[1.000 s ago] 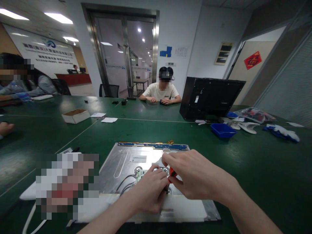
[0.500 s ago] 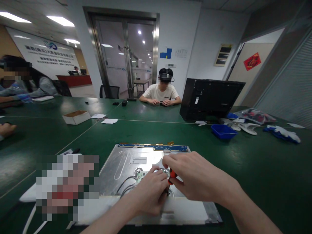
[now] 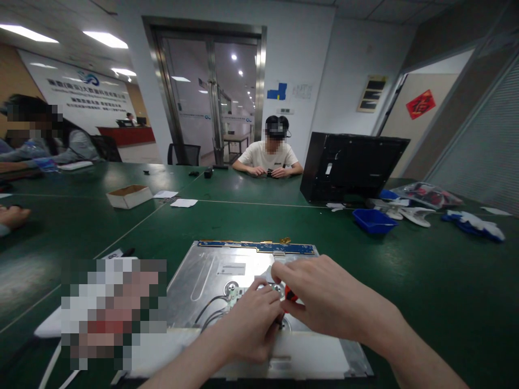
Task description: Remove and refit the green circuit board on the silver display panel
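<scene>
Orange-black handle [image 3: 290, 293]; silver panel [image 3: 184, 294]; blue strip [image 3: 239, 247]; green table [image 3: 430, 281].

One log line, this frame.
left hand: over green circuit board | right hand: holding red-black handle | metal panel: on table

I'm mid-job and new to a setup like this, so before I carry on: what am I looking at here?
There is no machine here: a person works bare-handed, seen by one camera worn on their head, looking forward and down. The left hand lies over a small green circuit board with dark cables; whether it holds anything is hidden. The right hand has its grip on a red-orange and black object, probably a tool handle. Beneath both is a flat silver metal panel on a dark green table. Farther off stand an open white cardboard box, a blue plastic tray and a large black monitor seen from behind.
</scene>
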Demonstrator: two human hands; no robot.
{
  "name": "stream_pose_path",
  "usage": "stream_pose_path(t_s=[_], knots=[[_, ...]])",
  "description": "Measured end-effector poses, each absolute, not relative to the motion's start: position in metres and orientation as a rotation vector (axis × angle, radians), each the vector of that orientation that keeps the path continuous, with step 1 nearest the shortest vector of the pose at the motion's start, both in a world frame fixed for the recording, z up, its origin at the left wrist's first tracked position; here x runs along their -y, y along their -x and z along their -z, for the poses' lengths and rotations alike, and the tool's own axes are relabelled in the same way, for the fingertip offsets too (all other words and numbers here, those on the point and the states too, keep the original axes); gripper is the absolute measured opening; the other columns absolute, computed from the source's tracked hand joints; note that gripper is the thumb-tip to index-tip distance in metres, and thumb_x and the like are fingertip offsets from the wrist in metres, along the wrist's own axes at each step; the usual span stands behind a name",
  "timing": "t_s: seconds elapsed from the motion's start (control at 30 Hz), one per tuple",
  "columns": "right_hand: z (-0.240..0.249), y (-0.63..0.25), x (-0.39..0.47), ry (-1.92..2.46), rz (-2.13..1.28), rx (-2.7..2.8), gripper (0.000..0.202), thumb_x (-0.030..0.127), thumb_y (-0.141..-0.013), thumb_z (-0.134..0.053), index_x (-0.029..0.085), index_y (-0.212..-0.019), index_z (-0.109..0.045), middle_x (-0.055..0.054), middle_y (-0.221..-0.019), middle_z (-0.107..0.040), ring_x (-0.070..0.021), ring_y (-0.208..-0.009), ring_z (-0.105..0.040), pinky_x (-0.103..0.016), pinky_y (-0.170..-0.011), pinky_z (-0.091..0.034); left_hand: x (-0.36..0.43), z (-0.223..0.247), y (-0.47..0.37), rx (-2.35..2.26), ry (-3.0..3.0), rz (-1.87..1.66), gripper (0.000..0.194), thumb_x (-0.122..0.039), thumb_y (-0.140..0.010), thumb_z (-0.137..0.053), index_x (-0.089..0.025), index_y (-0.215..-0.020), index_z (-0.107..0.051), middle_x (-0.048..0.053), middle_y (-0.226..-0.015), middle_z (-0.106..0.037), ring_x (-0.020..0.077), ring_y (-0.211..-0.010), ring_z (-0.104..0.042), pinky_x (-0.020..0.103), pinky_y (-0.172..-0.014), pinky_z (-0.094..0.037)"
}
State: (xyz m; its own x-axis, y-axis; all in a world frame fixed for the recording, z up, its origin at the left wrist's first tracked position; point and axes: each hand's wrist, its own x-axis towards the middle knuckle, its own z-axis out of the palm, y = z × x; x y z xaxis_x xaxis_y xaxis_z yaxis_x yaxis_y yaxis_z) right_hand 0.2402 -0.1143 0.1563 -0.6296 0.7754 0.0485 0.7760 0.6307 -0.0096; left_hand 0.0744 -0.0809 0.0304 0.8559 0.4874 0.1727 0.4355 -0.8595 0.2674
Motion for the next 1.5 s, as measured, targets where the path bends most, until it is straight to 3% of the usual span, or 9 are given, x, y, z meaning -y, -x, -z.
stream_pose_path(t_s=[0.2, 0.5, 0.7, 0.97, 1.17, 1.37, 1.5], knots=[[-0.1593, -0.2419, 0.1141, 1.281, -0.050, 2.823, 0.013, 0.023, -0.082, -0.057, 0.021, -0.095, -0.054, -0.003, -0.088, -0.068, -0.0197, -0.077, -0.064, -0.028, -0.057, -0.035, 0.0804, -0.0305, -0.0748, -0.703, -2.816, -0.335, 0.022, -0.019, -0.076, -0.055, -0.021, -0.097, -0.059, 0.008, -0.101, -0.064, 0.0281, -0.099, -0.056, 0.046, -0.096, -0.033], [-0.1599, -0.2381, 0.1126, 1.473, 0.132, 2.779, 0.015, 0.035, -0.088, -0.054, 0.022, -0.082, -0.060, -0.002, -0.070, -0.067, -0.0188, -0.061, -0.061, -0.027, -0.049, -0.024, 0.0819, -0.0325, -0.0750, -0.713, -2.813, -0.357, 0.022, -0.017, -0.073, -0.055, -0.021, -0.094, -0.058, 0.007, -0.101, -0.064, 0.0277, -0.099, -0.056, 0.044, -0.095, -0.033], [-0.1590, -0.2435, 0.1146, 1.343, 0.026, 2.797, 0.009, 0.023, -0.082, -0.054, 0.021, -0.090, -0.055, -0.002, -0.079, -0.068, -0.0183, -0.067, -0.061, -0.027, -0.051, -0.028, 0.0817, -0.0327, -0.0746, -0.709, -2.798, -0.361, 0.024, -0.018, -0.073, -0.056, -0.020, -0.097, -0.058, 0.007, -0.100, -0.064, 0.0268, -0.096, -0.057, 0.044, -0.095, -0.033], [-0.1595, -0.2402, 0.1108, 1.495, 0.129, 2.795, 0.015, 0.035, -0.089, -0.053, 0.022, -0.084, -0.058, -0.002, -0.071, -0.067, -0.0184, -0.062, -0.061, -0.026, -0.051, -0.026, 0.0810, -0.0317, -0.0747, -0.681, -2.804, -0.353, 0.022, -0.016, -0.072, -0.056, -0.020, -0.093, -0.059, 0.007, -0.102, -0.064, 0.0264, -0.095, -0.058, 0.044, -0.096, -0.033], [-0.1607, -0.2435, 0.1124, 1.343, 0.022, 2.816, 0.008, 0.025, -0.084, -0.054, 0.021, -0.091, -0.053, -0.002, -0.080, -0.068, -0.0177, -0.066, -0.060, -0.027, -0.052, -0.027, 0.0808, -0.0320, -0.0755, -0.698, -2.813, -0.352, 0.022, -0.019, -0.074, -0.056, -0.020, -0.096, -0.058, 0.007, -0.100, -0.064, 0.0270, -0.097, -0.057, 0.045, -0.096, -0.033], [-0.1581, -0.2429, 0.1095, 1.426, 0.118, 2.800, 0.012, 0.033, -0.085, -0.056, 0.022, -0.089, -0.056, -0.002, -0.075, -0.067, -0.0185, -0.064, -0.061, -0.026, -0.051, -0.025, 0.0801, -0.0306, -0.0749, -0.676, -2.820, -0.364, 0.021, -0.017, -0.072, -0.055, -0.020, -0.093, -0.058, 0.007, -0.100, -0.064, 0.0270, -0.095, -0.058, 0.045, -0.096, -0.033], [-0.1593, -0.2432, 0.1098, 1.381, 0.093, 2.807, 0.008, 0.029, -0.087, -0.053, 0.022, -0.088, -0.056, -0.001, -0.074, -0.067, -0.0175, -0.063, -0.060, -0.027, -0.051, -0.025, 0.0795, -0.0297, -0.0745, -0.670, -2.817, -0.365, 0.022, -0.017, -0.073, -0.055, -0.019, -0.095, -0.058, 0.007, -0.100, -0.064, 0.0266, -0.095, -0.058, 0.045, -0.096, -0.033]])
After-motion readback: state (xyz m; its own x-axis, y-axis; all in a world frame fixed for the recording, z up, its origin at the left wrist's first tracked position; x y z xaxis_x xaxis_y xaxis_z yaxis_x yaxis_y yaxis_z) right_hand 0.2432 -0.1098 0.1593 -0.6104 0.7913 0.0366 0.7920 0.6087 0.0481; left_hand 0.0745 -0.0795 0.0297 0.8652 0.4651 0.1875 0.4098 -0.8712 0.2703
